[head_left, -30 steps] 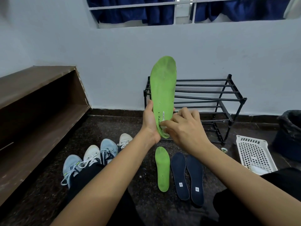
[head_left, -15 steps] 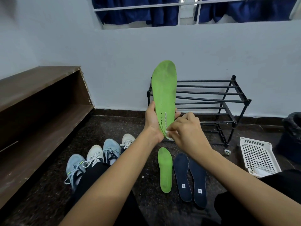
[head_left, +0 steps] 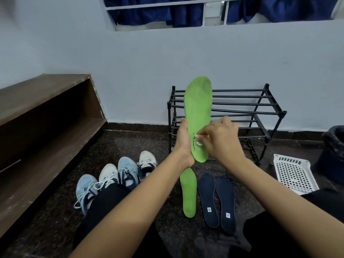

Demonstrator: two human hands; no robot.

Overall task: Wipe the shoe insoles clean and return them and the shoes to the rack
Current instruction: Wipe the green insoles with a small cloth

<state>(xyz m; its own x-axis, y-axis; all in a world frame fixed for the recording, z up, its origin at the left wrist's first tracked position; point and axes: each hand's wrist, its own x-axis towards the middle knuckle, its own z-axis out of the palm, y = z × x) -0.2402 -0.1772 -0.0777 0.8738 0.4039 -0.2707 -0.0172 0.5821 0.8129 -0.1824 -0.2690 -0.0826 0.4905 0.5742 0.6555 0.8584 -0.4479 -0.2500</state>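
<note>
In front of the rack (head_left: 268, 112), the left hand (head_left: 183, 144) grips the green insole (head_left: 199, 112) upright at its heel, so its face meets the right hand (head_left: 221, 140), whose fingers pinch a white wipe (head_left: 197, 140) against it. The other insoles (head_left: 208, 198) and the shoes (head_left: 126, 172) lie on the floor before the rack.

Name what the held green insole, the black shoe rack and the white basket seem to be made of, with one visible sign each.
Held green insole: probably foam with a matte top; dull, with a darker worn patch at the toe. Black shoe rack: likely painted metal tubing; thin round bars, faint sheen. White basket: moulded plastic; regular grid of holes.
</note>
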